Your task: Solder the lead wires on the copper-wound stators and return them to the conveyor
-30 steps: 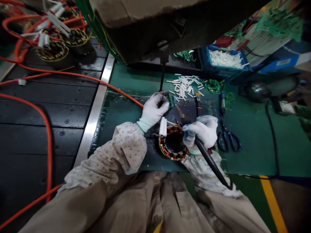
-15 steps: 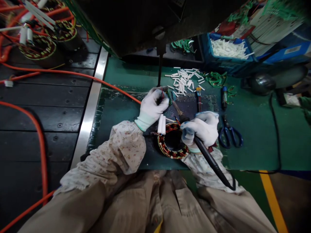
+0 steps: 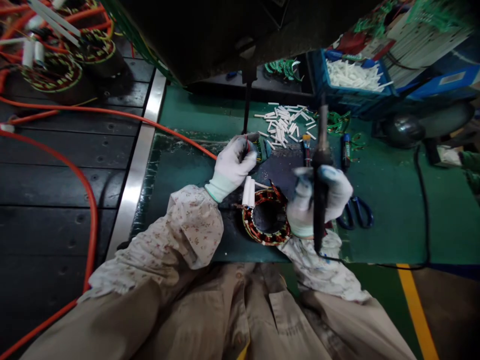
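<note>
My left hand (image 3: 233, 164), in a white glove, is pinched on a thin red wire (image 3: 247, 145) beside a small green part (image 3: 259, 148), whose kind I cannot make out. A soldering iron (image 3: 321, 160) is gripped in my right hand (image 3: 325, 197), also gloved, with its tip pointing away from me and its handle nearly upright in view. Between my hands lies a ring-shaped motor stator (image 3: 249, 227) with copper windings. White sleeves (image 3: 248, 192) stand on its left edge. Motion blurs my right fingers and the iron.
Short white tubes (image 3: 281, 125) lie scattered behind the stator. A brush (image 3: 306, 147), a blue marker (image 3: 345, 150) and blue-handled scissors (image 3: 356, 212) are on the right. A blue bin (image 3: 356, 97) holds more tubes. An orange cable (image 3: 176, 132) crosses from the left, where other stators (image 3: 56, 82) stand.
My right hand has moved right, away from the green part, and swung the soldering iron upright. My left hand has stayed nearly in place. The orange cable at left has shifted.
</note>
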Motion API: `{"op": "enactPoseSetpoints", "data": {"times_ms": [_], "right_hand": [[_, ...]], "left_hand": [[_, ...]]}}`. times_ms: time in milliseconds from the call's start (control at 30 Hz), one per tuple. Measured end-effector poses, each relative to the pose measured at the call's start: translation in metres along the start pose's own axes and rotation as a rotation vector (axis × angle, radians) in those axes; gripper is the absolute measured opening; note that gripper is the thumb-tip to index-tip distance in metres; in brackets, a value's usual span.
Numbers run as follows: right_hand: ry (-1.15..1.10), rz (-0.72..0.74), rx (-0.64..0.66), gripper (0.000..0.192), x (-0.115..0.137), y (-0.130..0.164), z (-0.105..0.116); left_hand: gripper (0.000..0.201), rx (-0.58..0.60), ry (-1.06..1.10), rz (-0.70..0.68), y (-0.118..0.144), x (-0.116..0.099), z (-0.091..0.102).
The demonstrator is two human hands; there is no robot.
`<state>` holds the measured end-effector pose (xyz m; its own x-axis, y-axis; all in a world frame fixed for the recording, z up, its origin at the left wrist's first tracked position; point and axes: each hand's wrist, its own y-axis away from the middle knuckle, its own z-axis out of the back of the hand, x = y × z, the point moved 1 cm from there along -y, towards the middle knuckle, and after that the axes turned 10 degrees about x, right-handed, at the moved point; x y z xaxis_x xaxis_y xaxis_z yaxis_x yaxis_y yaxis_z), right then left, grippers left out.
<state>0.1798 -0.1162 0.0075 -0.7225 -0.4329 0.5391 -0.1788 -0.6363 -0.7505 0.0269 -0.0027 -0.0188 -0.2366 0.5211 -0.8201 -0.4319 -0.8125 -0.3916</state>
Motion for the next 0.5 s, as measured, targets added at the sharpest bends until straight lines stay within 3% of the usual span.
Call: {"op": "enactPoseSetpoints", "data": {"times_ms": [100, 267, 500], "right_hand": [[0.01, 0.022, -0.032, 0.015, -0.002, -0.0003, -0.0038], [0.065, 0.137, -0.008, 0.028, -0.0008, -0.0031, 0.0013], [0.081, 0.148, 0.062, 0.032, 0.0021, -0.0046, 0.0033]], "left_hand": [[0.007, 0.017, -0.029, 0.0, 0.0007, -0.0002, 0.0009], [0.005, 0.022, -0.052, 0.006, 0.0005, -0.0011, 0.0009], [0.005, 0.024, -0.059, 0.029, 0.0007, -0.0041, 0.0016]]}}
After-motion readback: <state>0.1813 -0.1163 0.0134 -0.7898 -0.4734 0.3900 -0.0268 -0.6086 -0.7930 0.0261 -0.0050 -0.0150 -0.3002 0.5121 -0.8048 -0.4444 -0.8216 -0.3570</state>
